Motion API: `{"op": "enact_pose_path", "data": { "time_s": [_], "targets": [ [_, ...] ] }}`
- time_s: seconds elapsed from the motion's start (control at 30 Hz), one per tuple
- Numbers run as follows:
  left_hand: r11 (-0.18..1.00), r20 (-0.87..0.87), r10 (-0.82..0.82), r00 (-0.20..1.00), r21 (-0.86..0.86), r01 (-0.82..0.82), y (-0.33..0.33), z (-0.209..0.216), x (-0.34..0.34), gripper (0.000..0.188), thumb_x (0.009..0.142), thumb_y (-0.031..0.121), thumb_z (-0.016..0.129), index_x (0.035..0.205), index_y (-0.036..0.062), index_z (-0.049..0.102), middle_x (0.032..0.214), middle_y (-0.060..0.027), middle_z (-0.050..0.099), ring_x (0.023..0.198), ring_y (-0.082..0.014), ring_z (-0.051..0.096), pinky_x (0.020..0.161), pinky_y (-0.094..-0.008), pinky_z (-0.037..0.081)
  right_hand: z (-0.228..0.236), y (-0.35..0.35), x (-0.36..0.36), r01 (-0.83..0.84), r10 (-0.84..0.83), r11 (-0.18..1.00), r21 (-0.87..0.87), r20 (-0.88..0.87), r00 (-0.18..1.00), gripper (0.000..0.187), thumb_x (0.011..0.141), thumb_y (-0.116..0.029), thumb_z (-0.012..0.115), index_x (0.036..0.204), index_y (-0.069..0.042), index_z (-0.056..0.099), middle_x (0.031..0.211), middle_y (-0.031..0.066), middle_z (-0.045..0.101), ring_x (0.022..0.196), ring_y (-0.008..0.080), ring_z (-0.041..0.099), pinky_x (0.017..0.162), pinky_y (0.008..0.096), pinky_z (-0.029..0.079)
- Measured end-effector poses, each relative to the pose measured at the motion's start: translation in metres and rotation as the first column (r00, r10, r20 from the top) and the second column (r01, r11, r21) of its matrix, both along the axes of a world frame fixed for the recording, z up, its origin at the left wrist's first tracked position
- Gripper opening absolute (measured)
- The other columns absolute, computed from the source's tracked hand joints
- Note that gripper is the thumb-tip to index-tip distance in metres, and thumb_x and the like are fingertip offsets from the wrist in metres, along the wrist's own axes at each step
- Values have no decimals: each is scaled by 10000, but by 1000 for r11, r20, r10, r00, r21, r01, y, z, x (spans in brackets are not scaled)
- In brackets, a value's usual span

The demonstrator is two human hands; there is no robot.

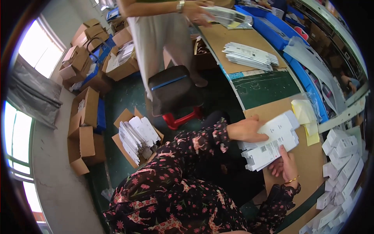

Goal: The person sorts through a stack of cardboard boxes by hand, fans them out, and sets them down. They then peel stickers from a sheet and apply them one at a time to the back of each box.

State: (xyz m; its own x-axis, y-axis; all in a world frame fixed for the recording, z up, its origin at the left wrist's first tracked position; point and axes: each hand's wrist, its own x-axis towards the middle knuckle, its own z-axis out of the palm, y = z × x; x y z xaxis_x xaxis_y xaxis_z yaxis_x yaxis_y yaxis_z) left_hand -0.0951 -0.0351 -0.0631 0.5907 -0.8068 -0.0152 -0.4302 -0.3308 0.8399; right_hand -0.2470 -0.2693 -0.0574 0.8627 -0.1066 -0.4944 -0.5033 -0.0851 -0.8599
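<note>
A small stack of flat white cartons (269,150), printed with dark text and a code square, is held between my two hands over the brown work surface. From the far side, my left hand (249,130) grips the cartons, its thumb lying on top. My right hand (286,165) pinches the near edge, thumb above and fingers partly hidden below. Their side flaps stick out at the ends. Close to them on the right lie yellow and white papers (306,117). Folded-up white boxes (341,171) are heaped beyond my right hand.
Another pile of flat cartons (251,55) lies farther up the table (265,89). A person (159,35) stands there, hands at a bundle of cartons (226,16). A dark-topped stool (175,91), an open box of cartons (138,136) and blue trays (269,27) surround the table.
</note>
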Motion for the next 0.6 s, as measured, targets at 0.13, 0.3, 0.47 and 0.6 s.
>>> {"op": "enact_pose_path", "data": {
  "time_s": [0.13,0.3,0.47,0.6],
  "targets": [
    [990,156,20,988,136,-42,-10,1,-8,737,926,499,624,1434,-27,538,1152,-269,615,1105,-438,632,999,-464,515,3,-12,-7,46,-52,993,-109,-60,997,746,1019,-671,483,919,43,677,654,143,671,384,165,575,312,234,409],
    [994,592,103,799,-33,-103,-8,-26,-1,772,929,464,681,1473,-43,474,1024,-224,646,1003,-400,663,910,-452,550,-10,-32,-7,275,-266,958,-78,112,958,621,1038,-612,508,877,-31,658,636,84,636,414,124,541,359,224,399],
    [887,40,335,941,-352,-300,8,5,30,971,908,275,803,1611,-34,208,938,-153,690,840,-235,700,776,-344,575,-28,-47,-6,571,-587,805,161,359,726,437,1045,-475,599,920,-61,662,684,36,627,492,98,541,443,213,408],
    [788,59,430,901,-511,-342,25,6,98,1077,923,296,784,1603,-100,48,913,-119,700,763,-194,699,685,-316,571,-43,-58,1,620,-679,733,278,329,656,340,1034,-393,653,980,-58,667,743,25,642,531,93,555,469,210,414]
  ]
}}
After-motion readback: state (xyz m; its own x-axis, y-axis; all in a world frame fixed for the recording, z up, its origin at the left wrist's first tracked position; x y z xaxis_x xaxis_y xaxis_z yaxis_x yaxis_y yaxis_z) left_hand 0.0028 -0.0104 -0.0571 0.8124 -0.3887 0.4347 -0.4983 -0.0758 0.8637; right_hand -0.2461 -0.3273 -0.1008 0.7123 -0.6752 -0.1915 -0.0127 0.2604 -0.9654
